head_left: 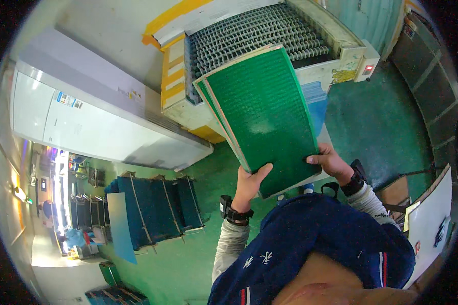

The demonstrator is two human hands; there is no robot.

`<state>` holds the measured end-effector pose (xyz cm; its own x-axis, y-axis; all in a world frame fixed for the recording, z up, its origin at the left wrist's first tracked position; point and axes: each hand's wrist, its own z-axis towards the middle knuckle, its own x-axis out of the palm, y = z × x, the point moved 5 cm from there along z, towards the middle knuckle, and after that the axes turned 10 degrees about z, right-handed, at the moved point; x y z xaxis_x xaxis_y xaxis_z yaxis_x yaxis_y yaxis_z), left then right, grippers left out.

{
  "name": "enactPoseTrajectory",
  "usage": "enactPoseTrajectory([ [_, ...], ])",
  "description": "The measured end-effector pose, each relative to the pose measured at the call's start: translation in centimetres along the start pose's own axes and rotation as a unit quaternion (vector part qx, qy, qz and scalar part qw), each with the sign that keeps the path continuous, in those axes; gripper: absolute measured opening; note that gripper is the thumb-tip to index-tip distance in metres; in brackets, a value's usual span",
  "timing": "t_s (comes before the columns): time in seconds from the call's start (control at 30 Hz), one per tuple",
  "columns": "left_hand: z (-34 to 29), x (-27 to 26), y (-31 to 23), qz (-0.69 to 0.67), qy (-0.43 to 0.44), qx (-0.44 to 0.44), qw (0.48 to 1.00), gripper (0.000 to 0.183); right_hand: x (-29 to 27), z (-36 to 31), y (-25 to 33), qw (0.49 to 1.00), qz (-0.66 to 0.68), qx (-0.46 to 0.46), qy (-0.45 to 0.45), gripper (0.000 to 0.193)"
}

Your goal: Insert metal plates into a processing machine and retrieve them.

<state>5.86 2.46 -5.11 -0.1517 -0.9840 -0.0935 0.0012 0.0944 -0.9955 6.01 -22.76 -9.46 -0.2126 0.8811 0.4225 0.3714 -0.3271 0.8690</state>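
Note:
I hold a stack of large green panels (262, 112) in both hands, tilted up in front of me. My left hand (249, 184) grips the stack's near left corner, thumb on top. My right hand (332, 161) grips the near right edge. Each wrist carries a black band. The panels' far end reaches over a roller conveyor (249, 30) on a cream and yellow machine (174, 81). Blue sheets (315, 104) show behind the stack's right edge.
A long white cabinet (86, 122) stands to the left. Racks of dark blue-green panels (152, 208) stand on the green floor (381, 122) at lower left. A white board (432, 218) and a cardboard box (394, 193) are at right.

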Motion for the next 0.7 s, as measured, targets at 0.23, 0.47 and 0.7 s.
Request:
enactPoseTrajectory([
  [0.23,-0.2,0.1,0.2,-0.037,-0.019,-0.024,0.999,0.023,1.0,-0.3,0.7,0.999,0.034,-0.006,0.026,0.033],
  [0.47,-0.5,0.3,0.2,-0.063,-0.015,-0.036,0.997,0.03,1.5,-1.0,1.4,0.999,0.037,-0.012,0.03,0.035],
  [0.7,-0.7,-0.1,0.7,-0.062,-0.015,-0.056,0.996,0.036,1.4,-1.7,1.1,0.999,-0.031,0.012,0.018,0.032],
])
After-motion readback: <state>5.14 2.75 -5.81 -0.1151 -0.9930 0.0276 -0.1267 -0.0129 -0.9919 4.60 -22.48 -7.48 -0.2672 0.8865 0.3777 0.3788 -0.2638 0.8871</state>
